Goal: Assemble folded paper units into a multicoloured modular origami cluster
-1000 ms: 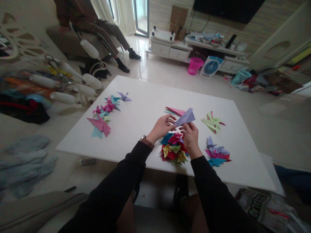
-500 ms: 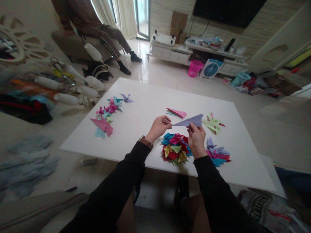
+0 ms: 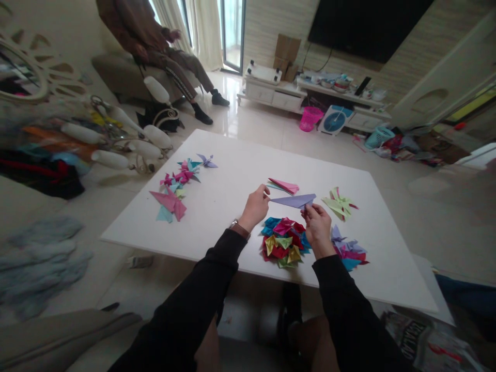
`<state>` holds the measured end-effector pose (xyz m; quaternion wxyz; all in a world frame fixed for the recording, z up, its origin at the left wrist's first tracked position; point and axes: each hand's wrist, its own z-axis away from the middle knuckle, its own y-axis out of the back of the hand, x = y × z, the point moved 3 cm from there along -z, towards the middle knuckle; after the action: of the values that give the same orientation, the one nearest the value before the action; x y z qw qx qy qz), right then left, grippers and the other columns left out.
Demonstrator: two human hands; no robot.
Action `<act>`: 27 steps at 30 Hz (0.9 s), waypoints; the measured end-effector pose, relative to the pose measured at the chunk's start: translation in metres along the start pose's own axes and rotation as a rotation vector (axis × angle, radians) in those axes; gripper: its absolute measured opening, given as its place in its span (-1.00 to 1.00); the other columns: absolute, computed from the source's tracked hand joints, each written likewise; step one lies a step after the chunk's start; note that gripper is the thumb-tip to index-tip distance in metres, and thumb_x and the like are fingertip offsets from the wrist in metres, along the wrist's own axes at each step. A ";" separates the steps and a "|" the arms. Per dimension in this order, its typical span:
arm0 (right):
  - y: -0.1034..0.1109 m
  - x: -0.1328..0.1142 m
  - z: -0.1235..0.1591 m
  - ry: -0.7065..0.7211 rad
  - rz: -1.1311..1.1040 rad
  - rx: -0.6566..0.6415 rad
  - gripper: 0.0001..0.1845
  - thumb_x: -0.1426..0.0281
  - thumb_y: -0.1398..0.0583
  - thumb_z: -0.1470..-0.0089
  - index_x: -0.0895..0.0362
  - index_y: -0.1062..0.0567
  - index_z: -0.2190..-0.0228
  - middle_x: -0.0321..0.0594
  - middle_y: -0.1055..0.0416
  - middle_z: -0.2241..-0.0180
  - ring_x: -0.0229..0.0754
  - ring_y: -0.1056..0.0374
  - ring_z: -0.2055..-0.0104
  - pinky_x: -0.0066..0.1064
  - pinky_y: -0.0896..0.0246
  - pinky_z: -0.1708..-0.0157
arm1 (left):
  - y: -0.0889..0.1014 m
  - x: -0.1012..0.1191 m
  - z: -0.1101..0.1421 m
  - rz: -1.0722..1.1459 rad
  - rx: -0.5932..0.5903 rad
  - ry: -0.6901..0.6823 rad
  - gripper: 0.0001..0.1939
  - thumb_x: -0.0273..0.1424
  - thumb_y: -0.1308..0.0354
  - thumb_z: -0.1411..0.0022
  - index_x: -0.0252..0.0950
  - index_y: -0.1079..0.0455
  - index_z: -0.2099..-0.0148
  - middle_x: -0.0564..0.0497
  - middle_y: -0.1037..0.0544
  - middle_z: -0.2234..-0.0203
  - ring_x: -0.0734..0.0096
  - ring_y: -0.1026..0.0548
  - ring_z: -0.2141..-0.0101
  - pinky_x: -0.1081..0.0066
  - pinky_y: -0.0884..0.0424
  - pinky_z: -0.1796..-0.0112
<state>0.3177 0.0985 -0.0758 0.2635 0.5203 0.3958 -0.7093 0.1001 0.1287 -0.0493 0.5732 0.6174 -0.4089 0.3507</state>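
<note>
A purple folded paper (image 3: 293, 200), long and pointed at its left end, is held up over the table between my hands. My right hand (image 3: 318, 227) pinches its wide right end. At the narrow tip, my left hand (image 3: 256, 204) has thumb and fingers closed on the point. Just beyond the paper lie pink and red folded paper strips (image 3: 285, 186). Below it, near my right hand, is a heap of folded papers (image 3: 283, 243) in red, gold, blue and green. Purple, magenta and blue folded papers (image 3: 347, 249) rest right of my right wrist.
The white table (image 3: 228, 165) also bears pink, teal and purple paper cranes (image 3: 172, 196) at left and light green folded papers (image 3: 339, 203) at right. Another person (image 3: 155, 57) sits beyond the far left corner. A white lamp (image 3: 143, 139) stands close to the left edge.
The purple paper has tilted, its wide end now lower and showing a fold flap. My right hand has shifted slightly down. The seated person's hand has lifted.
</note>
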 end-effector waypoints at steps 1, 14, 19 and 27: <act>0.001 0.002 -0.001 -0.001 -0.001 -0.006 -0.64 0.38 -0.47 0.27 0.13 -0.45 0.42 -0.40 -0.46 0.53 -0.35 -0.42 0.52 -0.52 -0.38 0.45 | 0.002 0.000 0.000 -0.014 0.016 -0.022 -0.84 -0.59 -0.05 -0.28 -0.23 -0.31 0.17 0.01 -0.50 0.38 0.35 -0.49 0.34 0.37 -0.36 0.25; -0.025 0.031 -0.087 -0.060 0.066 0.184 -0.66 0.62 -0.35 0.15 0.13 -0.28 0.53 -0.46 -0.35 0.59 -0.42 -0.37 0.56 -0.65 -0.39 0.49 | 0.019 0.001 0.011 -0.193 -0.023 -0.061 -0.83 -0.51 -0.05 -0.28 -0.28 -0.34 0.08 -0.12 -0.49 0.15 0.25 -0.50 0.15 0.27 -0.39 0.07; -0.040 0.052 -0.125 -0.087 0.186 0.176 -0.64 0.59 -0.35 0.16 0.11 -0.24 0.55 -0.51 -0.29 0.65 -0.41 -0.27 0.61 -0.64 -0.31 0.60 | 0.028 0.002 0.014 -0.184 -0.042 -0.050 -0.83 -0.52 -0.05 -0.27 -0.27 -0.36 0.10 -0.12 -0.51 0.15 0.26 -0.50 0.19 0.27 -0.39 0.10; -0.042 0.073 -0.138 -0.055 0.481 0.168 -0.69 0.54 -0.36 0.18 0.09 -0.31 0.50 -0.42 -0.34 0.63 -0.29 -0.31 0.57 -0.47 -0.32 0.54 | 0.031 0.001 0.010 -0.143 -0.051 -0.028 -0.84 -0.51 -0.07 -0.26 -0.25 -0.35 0.11 -0.10 -0.51 0.17 0.28 -0.49 0.25 0.27 -0.39 0.12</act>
<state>0.3348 0.2392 -0.1525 0.3912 0.6003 0.1928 -0.6704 0.0723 0.1182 -0.0362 0.6066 0.6352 -0.3804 0.2895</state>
